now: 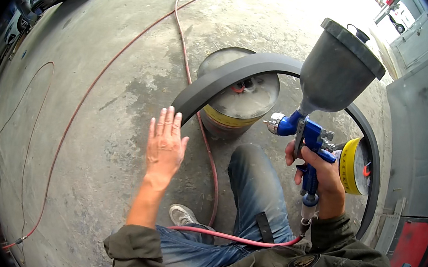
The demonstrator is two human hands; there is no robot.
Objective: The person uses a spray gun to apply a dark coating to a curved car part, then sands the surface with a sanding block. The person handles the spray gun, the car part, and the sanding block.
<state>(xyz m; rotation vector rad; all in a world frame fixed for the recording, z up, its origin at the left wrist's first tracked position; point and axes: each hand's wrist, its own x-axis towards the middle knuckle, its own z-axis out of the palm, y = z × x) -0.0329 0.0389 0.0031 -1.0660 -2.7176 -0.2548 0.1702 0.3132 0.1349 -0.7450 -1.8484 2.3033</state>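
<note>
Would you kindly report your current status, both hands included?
Right hand gripping blue spray gun. Left hand open, near arched dark trim. Red hose across legs.

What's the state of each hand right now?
Left hand: open, by the dark curved strip.
Right hand: closed, holding the blue spray gun.

Person's right hand (331, 179) grips blue spray gun (306, 131), grey cup (337, 68) uppermost, pink-red hose (244, 239) at base. Left hand (165, 146) outstretched beside black curved trim (275, 63), contact unclear. Trim arcs across yellow-banded drum (257, 100).
</note>
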